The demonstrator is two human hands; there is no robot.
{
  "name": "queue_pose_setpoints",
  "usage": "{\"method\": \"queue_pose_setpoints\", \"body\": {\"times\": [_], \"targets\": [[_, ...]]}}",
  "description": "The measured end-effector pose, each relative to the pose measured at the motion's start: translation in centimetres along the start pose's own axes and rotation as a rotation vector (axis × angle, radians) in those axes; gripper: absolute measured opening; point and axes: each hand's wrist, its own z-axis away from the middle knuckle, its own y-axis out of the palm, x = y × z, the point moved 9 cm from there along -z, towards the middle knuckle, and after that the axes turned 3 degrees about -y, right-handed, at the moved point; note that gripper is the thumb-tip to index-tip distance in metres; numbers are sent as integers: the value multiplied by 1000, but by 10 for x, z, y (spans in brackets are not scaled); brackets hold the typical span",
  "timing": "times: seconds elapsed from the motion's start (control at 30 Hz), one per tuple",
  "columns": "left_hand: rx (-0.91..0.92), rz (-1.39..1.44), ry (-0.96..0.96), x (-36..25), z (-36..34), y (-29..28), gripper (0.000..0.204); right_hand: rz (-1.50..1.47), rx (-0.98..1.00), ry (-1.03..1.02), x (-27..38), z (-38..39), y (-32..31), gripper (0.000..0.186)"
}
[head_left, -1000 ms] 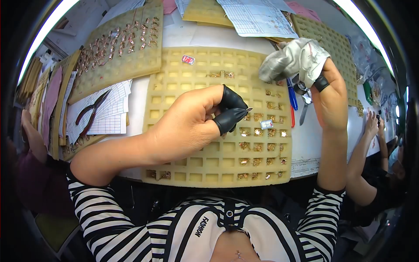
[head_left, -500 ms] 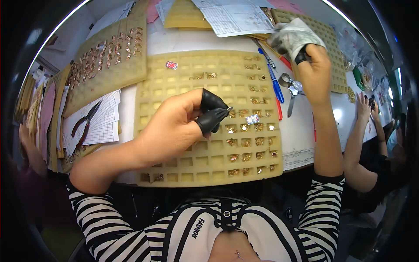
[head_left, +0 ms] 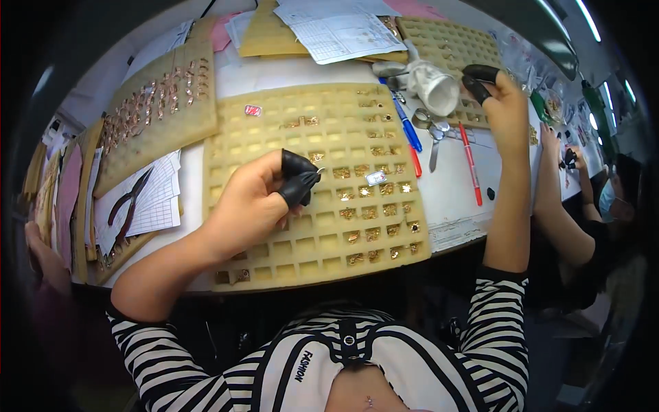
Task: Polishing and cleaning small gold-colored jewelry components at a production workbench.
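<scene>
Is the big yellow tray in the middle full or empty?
Partly full: the tray holds shiny gold pieces, but many of its pockets look bare.

Bench (head_left: 443,196), left: yellow board (head_left: 165,141) bearing rows of rings (head_left: 174,100); nearer the edge, pliers (head_left: 132,196) with dark red handles, lying on gridded sheets (head_left: 167,175). Far side: printed papers (head_left: 336,31) over yellow boards. Right: blue pen (head_left: 406,125) and red pen (head_left: 471,165), apart. Beyond: clear bags (head_left: 513,53), apparently plastic, view blurred; masked co-worker (head_left: 573,244).

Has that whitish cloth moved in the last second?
Yes: the whitish cloth has shifted farther away, off the far right corner it earlier covered on the central yellow tray. It is now out of the right hand.
</scene>
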Motion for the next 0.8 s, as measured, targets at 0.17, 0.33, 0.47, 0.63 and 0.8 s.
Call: {"method": "queue_pose_setpoints", "body": {"times": [0.17,0.33,0.47,0.63,0.8], "targets": [[7,-4,50,-8,3,5,10,922,230,121,8,58,1,20],[46,-50,104,-7,2,4,10,889,225,72,3,83,11,13],[43,-71,142,-8,3,5,12,500,86,106,-2,85,-9,29],[49,-67,101,-3,2,7,12,-810,119,218,30,92,40,38],[43,-66,113,-3,4,6,12,-592,319,-35,85,101,96,35]]}}
